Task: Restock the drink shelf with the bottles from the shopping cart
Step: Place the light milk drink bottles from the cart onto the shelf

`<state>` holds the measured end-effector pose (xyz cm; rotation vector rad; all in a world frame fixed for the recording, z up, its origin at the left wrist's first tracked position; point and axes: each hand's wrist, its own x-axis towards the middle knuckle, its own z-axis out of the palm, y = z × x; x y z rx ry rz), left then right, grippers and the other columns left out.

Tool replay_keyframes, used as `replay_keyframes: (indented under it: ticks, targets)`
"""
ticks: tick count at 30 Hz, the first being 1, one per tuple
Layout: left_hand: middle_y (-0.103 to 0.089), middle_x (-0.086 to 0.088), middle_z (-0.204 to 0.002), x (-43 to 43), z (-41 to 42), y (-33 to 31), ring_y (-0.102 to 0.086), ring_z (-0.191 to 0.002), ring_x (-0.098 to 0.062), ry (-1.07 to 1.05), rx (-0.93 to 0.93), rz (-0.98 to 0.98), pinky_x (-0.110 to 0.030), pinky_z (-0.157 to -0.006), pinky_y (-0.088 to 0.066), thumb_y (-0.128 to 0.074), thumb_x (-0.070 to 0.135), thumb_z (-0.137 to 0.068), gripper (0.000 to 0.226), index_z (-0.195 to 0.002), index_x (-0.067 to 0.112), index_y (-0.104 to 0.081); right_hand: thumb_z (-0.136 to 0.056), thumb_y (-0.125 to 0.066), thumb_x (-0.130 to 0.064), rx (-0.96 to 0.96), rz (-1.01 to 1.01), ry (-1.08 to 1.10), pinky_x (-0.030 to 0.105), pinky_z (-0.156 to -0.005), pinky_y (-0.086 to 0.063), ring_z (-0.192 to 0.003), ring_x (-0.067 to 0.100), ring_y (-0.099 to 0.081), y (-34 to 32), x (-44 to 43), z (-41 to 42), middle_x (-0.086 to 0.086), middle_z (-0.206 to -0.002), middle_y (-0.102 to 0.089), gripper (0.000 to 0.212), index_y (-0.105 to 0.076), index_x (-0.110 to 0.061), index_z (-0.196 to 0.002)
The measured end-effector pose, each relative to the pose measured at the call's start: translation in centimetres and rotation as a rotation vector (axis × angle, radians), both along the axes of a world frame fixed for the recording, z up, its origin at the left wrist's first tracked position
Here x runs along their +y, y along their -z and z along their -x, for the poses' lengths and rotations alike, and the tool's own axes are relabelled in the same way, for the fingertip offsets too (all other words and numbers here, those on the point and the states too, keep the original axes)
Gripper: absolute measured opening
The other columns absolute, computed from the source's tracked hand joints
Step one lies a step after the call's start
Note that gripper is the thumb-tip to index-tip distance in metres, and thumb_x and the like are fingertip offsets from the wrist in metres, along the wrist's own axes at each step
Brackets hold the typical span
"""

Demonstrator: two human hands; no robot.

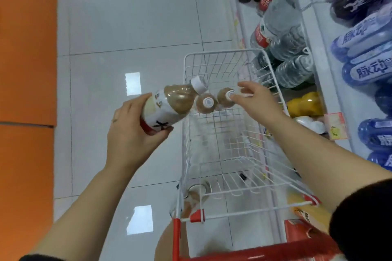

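- Left hand (131, 133) clamped round the lower body of a tilted bottle (169, 106), thumb across the label, held at the left rim of the shopping cart (214, 53), cap pointing up and to the right.
- Right hand (258, 99) stretched out over the basket, fingers straight and holding nothing, fingertips (244, 95) at the cap of the right-hand standing bottle (224, 98); touching it or just short of it, hard to say through the blur.
- Just left of that, a second standing bottle (206, 103), seen from above, close beside the tilted bottle's shoulder.
- Low in the cart's near left corner, a fourth bottle (197, 192) of the same kind.
- All alike: clear smooth plastic, rounded shoulders, milky beige-brown liquid, white screw cap; on the tilted one, a white wrap label with black brush strokes and a red band at the foot.
- Cart of thin white-coated wire in a square grid, red plastic corner clips, red handle bar (254, 252).
- Drink shelf (320, 34) along the right: white ledges, clear ribbed water bottles (277, 17) with red labels, glossy blue bottles (364, 70), a yellow bottle (305, 104), a pink price tag (336, 126).
- Glossy pale floor tiles (131, 27) mirroring ceiling lights; flat orange panel (25, 48) at the left.
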<state>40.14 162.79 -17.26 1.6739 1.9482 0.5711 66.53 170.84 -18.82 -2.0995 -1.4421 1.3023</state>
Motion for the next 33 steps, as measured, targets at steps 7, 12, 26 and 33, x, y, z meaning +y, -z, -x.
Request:
replay_keyframes:
  ticks: [7,12,26,33]
  targets:
    - [-0.053,0.01,-0.118,-0.4,2.4,3.3,-0.05,-0.11,-0.019,-0.126,-0.074,0.041,-0.044,-0.088,-0.048,-0.081,0.038,-0.061,0.075,-0.128,0.029,-0.047,-0.082,-0.063,-0.019,-0.478,-0.047,-0.176,0.033,-0.077,-0.041,-0.105,0.033,-0.055,9.6,3.1,2.3,0.014,-0.125,-0.049,0.032,-0.06,-0.019,-0.114]
    - [-0.049,0.015,-0.112,-1.5,1.5,2.8,-0.051,-0.108,-0.017,-0.15,-0.137,0.058,-0.039,-0.087,-0.05,-0.082,0.037,-0.062,0.077,-0.129,0.03,-0.046,-0.078,-0.066,-0.014,-0.457,-0.165,-0.175,0.028,-0.071,-0.041,-0.095,0.031,-0.056,10.5,2.6,1.1,0.015,-0.111,-0.056,0.023,-0.067,-0.012,-0.1]
    - [-0.055,0.012,-0.114,-2.5,-11.0,-16.9,-0.054,-0.106,-0.015,0.078,-0.518,-0.142,-0.038,-0.088,-0.05,-0.084,0.033,-0.062,0.067,-0.116,0.044,-0.047,-0.068,-0.073,-0.006,-0.144,-0.529,0.128,0.005,-0.07,-0.042,-0.077,0.001,-0.055,-24.0,-11.3,-5.3,-0.019,-0.082,-0.056,0.028,-0.069,-0.018,-0.093]
    - [-0.054,0.015,-0.115,-7.2,-18.8,-29.8,-0.053,-0.11,-0.012,0.343,-0.673,-0.353,-0.037,-0.093,-0.047,-0.084,0.032,-0.064,0.071,-0.123,0.04,-0.044,-0.069,-0.074,-0.013,-0.211,-0.866,0.269,0.009,-0.07,-0.044,-0.081,0.001,-0.06,-41.0,-21.6,-8.6,-0.014,-0.09,-0.064,0.03,-0.064,-0.031,-0.091]
